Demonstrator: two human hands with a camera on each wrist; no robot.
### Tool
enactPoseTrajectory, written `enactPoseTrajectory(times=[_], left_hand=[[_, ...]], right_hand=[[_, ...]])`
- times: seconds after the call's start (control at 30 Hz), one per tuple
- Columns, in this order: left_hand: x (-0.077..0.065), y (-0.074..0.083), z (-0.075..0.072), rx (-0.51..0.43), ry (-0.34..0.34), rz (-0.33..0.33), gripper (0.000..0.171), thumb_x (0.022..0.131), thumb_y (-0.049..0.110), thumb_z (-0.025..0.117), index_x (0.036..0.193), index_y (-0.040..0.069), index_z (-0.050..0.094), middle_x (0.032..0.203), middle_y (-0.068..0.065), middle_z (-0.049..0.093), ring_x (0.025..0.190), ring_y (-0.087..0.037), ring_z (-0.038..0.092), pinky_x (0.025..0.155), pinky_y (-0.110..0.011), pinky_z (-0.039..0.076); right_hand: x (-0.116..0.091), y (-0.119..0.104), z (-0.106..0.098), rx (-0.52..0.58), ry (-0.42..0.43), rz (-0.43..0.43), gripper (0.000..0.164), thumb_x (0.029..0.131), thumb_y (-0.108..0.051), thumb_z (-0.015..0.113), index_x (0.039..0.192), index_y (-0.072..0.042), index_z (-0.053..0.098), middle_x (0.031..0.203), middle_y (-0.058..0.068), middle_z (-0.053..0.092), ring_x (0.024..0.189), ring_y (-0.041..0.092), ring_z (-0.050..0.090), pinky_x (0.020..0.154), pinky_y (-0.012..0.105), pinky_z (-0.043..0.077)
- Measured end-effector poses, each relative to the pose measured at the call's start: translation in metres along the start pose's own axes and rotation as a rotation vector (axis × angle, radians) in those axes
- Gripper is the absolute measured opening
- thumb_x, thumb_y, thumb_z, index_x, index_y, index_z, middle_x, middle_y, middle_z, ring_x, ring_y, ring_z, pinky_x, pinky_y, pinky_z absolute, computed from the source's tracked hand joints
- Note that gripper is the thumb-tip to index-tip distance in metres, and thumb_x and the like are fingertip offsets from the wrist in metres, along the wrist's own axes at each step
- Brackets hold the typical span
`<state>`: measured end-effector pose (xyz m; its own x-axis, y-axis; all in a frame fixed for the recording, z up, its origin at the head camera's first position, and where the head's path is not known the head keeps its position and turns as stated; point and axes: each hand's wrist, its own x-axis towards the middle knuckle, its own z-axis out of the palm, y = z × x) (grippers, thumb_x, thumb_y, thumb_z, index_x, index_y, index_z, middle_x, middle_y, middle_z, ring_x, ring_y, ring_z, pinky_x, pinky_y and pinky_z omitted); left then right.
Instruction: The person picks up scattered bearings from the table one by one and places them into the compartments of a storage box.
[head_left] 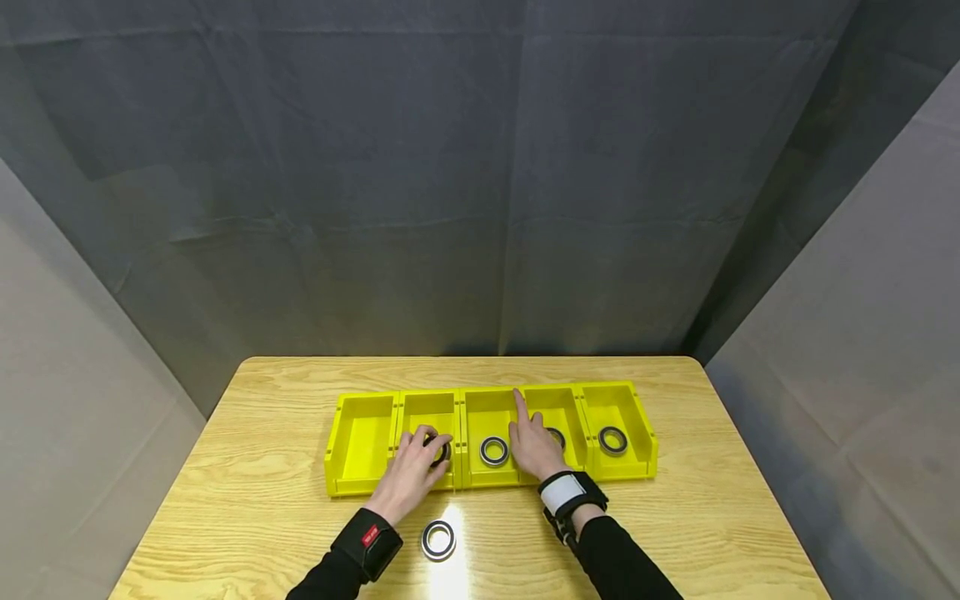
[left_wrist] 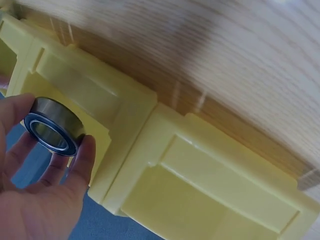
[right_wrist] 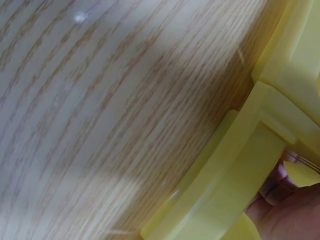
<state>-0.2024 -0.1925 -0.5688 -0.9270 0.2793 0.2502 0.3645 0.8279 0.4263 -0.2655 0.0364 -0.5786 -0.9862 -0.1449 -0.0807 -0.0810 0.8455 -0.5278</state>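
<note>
My left hand [head_left: 408, 475] pinches a ball bearing [left_wrist: 61, 114] with a silver outer ring and dark seal, between thumb and fingertips, at the second compartment from the left of a yellow bin row [head_left: 487, 482]. In the left wrist view it is held tilted above that compartment's front wall. My right hand [head_left: 542, 450] reaches over the divider between the third and fourth compartments, index finger stretched toward the back rim. It partly covers a bearing [head_left: 558, 437] in the fourth compartment. The right wrist view shows its fingers inside the bin, partly hidden by the front wall.
Another bearing [head_left: 483, 451] lies in the third compartment, and one more bearing [head_left: 603, 442] in the fifth. A loose bearing [head_left: 426, 540] rests on the wooden table [head_left: 255, 467] in front of the bins, between both forearms. Grey cloth [head_left: 375, 208] hangs behind the table.
</note>
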Motion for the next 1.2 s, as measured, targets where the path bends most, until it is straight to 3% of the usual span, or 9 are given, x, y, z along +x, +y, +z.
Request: enactPoseTrajectory(times=[0.27,0.77,0.97,1.2], left_hand=[[-0.001,-0.003,0.009,0.060,0.003,0.022,0.035,0.092,0.016,0.073,0.126,0.010,0.068,0.121,-0.016,0.061,0.097,-0.032,0.056,0.069,-0.037,0.056],[0.007,-0.002,0.013,0.070,0.001,0.020,0.035,0.090,0.009,0.073,0.124,0.004,0.067,0.117,-0.020,0.060,0.097,-0.037,0.056,0.070,-0.041,0.056],[0.012,0.000,0.014,0.101,-0.053,-0.017,0.035,0.090,0.009,0.074,0.124,0.005,0.067,0.116,-0.021,0.060,0.095,-0.040,0.056,0.064,-0.042,0.056],[0.017,0.000,0.017,0.064,-0.090,-0.086,0.028,0.088,0.003,0.073,0.116,0.002,0.068,0.105,-0.021,0.059,0.087,-0.037,0.051,0.060,-0.042,0.053]], right_hand=[[0.001,0.000,0.000,-0.010,0.000,0.001,0.061,0.108,-0.023,0.042,0.162,-0.020,0.014,0.116,0.032,0.054,0.049,0.023,0.047,0.046,0.030,0.033],[0.003,0.003,0.002,-0.002,0.016,-0.006,0.061,0.108,-0.023,0.042,0.162,-0.019,0.014,0.117,0.033,0.054,0.047,0.021,0.045,0.045,0.030,0.033],[0.003,0.003,0.002,0.001,0.015,-0.008,0.061,0.108,-0.023,0.042,0.162,-0.020,0.014,0.116,0.033,0.054,0.047,0.022,0.045,0.045,0.030,0.033],[0.001,0.001,0.002,0.001,0.010,-0.017,0.061,0.108,-0.022,0.042,0.162,-0.019,0.015,0.113,0.032,0.055,0.047,0.022,0.044,0.044,0.030,0.033]])
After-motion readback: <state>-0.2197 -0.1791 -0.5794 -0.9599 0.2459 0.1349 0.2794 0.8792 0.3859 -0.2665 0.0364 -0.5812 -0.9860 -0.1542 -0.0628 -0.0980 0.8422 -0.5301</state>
